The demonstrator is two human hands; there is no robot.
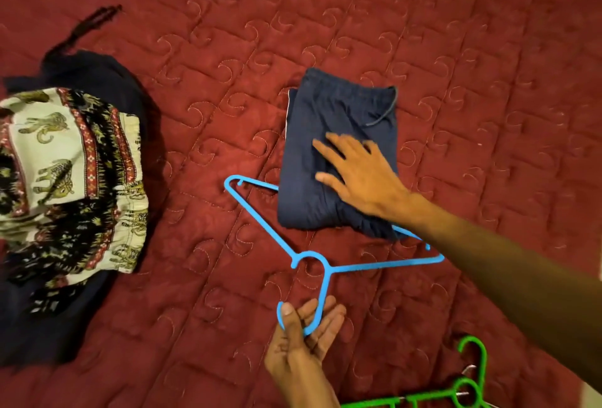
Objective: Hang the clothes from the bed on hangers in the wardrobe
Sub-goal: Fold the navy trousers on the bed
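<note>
- Resting flat on the folded trousers [329, 108], the right hand [361, 176] has its fingers spread and pinches nothing.
- Left hand [306, 332]: thumb and fingers pinch the hook of the blue hanger [327, 274], palm up.
- Trousers: dark navy, folded into a compact block on the bed [456, 49]. They lie across the hanger's bottom bar, on the side away from the hook; the bar passes under their near edge.
- Other clothes: a patterned pile [65, 163] lies well to the left of the hanger. A green hanger [423, 397] lies just right of the hanger's hook.
- Handling, as judged: the trousers look soft, light and limp. They will sag and unfold if lifted by one corner.
- Hold advised: grip the full thickness of the fold at the far edge, then draw it over the bar until both halves balance.
- Hanger: thin plastic, stiff but likely smooth, so uneven cloth may slide off. Carry it by the hook.
</note>
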